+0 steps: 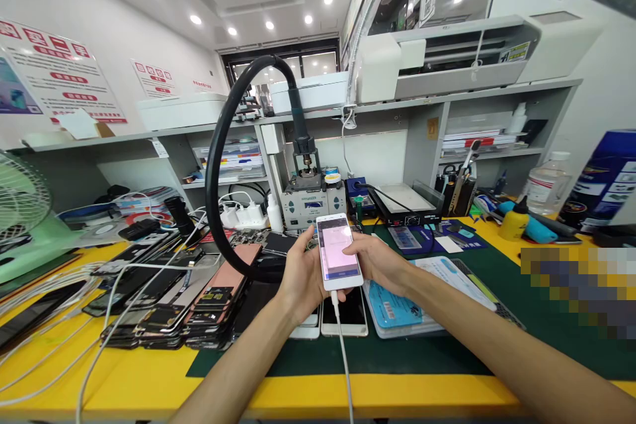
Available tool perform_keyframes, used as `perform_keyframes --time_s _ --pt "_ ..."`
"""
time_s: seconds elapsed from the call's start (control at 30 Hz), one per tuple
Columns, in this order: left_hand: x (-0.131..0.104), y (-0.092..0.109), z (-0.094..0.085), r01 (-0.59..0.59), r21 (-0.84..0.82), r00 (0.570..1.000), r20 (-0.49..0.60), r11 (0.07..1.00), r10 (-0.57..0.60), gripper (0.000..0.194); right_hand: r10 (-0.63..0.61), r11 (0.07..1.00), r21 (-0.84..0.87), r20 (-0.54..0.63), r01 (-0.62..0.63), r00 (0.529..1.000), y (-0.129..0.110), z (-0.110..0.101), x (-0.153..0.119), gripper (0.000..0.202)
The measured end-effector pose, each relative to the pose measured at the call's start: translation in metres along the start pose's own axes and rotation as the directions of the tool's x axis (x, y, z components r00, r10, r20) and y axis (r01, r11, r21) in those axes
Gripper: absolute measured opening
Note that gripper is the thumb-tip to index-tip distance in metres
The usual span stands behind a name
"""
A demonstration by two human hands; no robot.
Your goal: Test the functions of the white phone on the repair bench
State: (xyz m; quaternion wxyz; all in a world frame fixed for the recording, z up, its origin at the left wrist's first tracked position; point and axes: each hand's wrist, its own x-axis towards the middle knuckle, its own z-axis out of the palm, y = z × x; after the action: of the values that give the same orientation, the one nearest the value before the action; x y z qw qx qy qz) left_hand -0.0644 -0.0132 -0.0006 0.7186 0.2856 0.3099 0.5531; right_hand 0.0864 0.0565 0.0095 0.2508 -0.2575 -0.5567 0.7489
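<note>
Forearms (238,361) frame a phone (334,257); left hand (301,278) and right hand (382,264) grip it; yellow desk (278,397), green mat (407,359); poster (64,86), red Chinese lettering.

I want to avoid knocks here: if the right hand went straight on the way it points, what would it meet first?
Probably the white smartphone: the right hand has its thumb over it, though whether that touches is unclear. Beyond comes the left hand.

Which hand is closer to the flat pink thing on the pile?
Left. The left hand is a little to the right of the flat pink thing, holding the white phone; the right hand is farther right, at the phone's other side.
</note>
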Motion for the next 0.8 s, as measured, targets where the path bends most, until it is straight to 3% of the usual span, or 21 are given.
perform_keyframes --time_s 0.57,0.8 --pt "0.0012 -0.0005 -0.0003 -0.007 -0.03 1.0 -0.005 1.0 0.007 0.065 -0.001 1.0 -0.017 -0.003 0.001 1.0 0.0003 0.0019 0.0003 0.043" --pt "0.0016 -0.0024 -0.0036 -0.014 -0.01 1.0 0.005 1.0 0.014 0.066 0.009 1.0 -0.024 -0.056 -0.011 0.998 0.003 0.0014 0.0028 0.038"
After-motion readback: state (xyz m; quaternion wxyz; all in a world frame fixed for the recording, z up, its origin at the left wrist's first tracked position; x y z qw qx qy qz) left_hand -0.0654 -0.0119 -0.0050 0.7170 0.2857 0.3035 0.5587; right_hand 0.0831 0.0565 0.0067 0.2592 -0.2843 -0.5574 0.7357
